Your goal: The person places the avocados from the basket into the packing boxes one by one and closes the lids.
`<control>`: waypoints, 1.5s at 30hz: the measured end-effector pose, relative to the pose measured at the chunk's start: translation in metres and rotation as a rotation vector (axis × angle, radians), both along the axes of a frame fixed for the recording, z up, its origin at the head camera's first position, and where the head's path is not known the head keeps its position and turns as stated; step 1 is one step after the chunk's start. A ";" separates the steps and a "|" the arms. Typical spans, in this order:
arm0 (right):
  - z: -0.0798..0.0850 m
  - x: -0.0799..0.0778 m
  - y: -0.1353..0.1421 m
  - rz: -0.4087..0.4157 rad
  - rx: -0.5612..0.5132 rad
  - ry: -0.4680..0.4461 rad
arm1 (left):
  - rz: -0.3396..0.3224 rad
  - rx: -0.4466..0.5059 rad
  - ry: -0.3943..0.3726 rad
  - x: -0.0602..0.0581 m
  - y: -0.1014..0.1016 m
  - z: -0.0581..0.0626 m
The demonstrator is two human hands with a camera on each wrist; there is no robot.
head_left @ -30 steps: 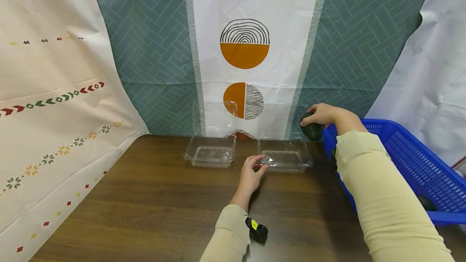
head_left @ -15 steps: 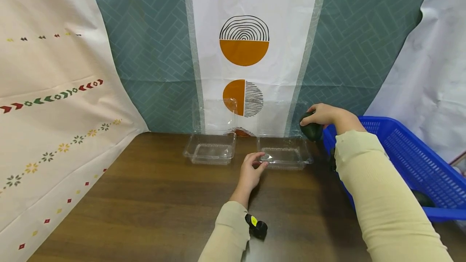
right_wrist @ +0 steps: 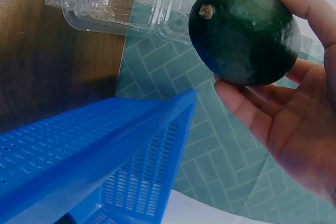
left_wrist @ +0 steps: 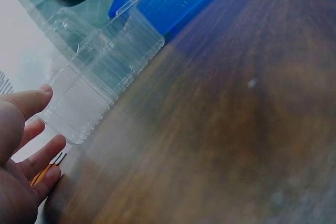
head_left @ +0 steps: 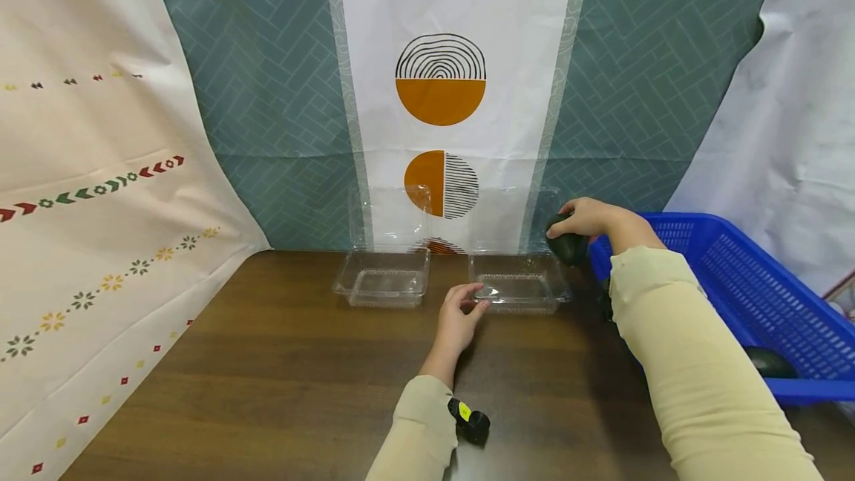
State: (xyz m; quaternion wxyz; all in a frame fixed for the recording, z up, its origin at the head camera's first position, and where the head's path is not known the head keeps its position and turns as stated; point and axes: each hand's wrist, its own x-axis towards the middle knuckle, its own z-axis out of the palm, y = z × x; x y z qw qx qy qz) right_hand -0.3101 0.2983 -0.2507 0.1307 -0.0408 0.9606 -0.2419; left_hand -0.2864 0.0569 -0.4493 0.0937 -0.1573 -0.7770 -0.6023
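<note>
My right hand (head_left: 584, 217) grips a dark green avocado (right_wrist: 244, 35), thumb on one side and fingers on the other, with its brown stem end showing in the right wrist view. In the head view the avocado is above the table, between the basket and the right-hand clear plastic clamshell container (head_left: 517, 288). That container stands with its lid up. My left hand (head_left: 459, 318) is at its front left corner, fingers and thumb spread and loosely bent. In the left wrist view the fingertips (left_wrist: 56, 142) are right at the container's end.
A second clear clamshell container (head_left: 384, 280) stands to the left, also with its lid raised. At the right is a blue plastic basket (head_left: 721, 243) with another avocado (head_left: 771, 362) in it. A patterned cloth (head_left: 274, 95) hangs behind the brown table (head_left: 267, 377).
My right hand and the avocado have come down slightly relative to the containers. My left hand stays at the container's corner. The head view has shifted a little.
</note>
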 end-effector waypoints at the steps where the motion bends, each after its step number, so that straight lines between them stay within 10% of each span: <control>1: -0.001 0.001 -0.001 -0.002 0.000 -0.001 | -0.001 0.000 0.002 0.000 0.000 0.000; 45: -0.042 0.000 -0.010 -0.049 -0.015 0.039 | 0.008 0.005 0.005 0.001 0.000 0.000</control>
